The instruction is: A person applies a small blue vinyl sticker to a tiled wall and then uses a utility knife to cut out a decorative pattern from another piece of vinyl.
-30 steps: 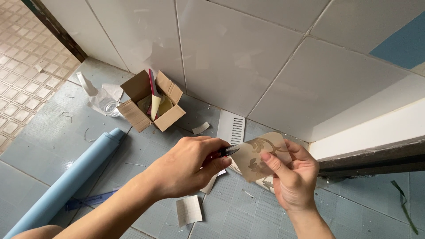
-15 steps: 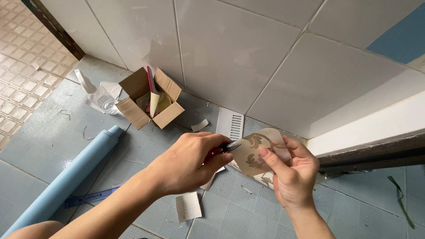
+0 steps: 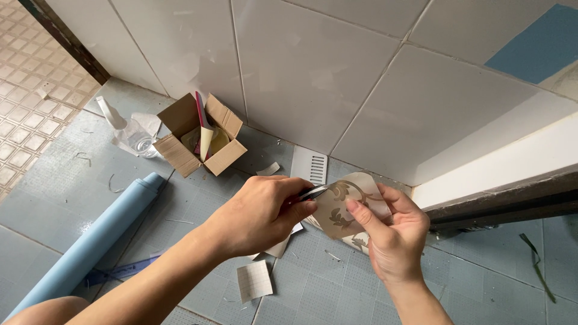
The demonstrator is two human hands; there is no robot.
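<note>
Left hand (image 3: 262, 213) closed around a small dark-handled cutting tool (image 3: 313, 192), tip set against a beige patterned sticker piece (image 3: 346, 204). Right hand (image 3: 391, 238) pinching that piece between thumb and fingers, held up just above the blue tiled floor (image 3: 481, 283), near the white wall tiles (image 3: 313, 66). Behind the hands, flat on the floor, a white slotted drain cover (image 3: 310, 165). Further left, an open cardboard box (image 3: 198, 144), flaps spread, holding a red-edged scraper standing upright and yellowish sheets. Beside the box, a clear spray bottle (image 3: 123, 129) lying on crumpled plastic. Lower left, a light blue roll (image 3: 96, 241). Paper backing scraps (image 3: 254, 280) scattered below the hands.
</note>
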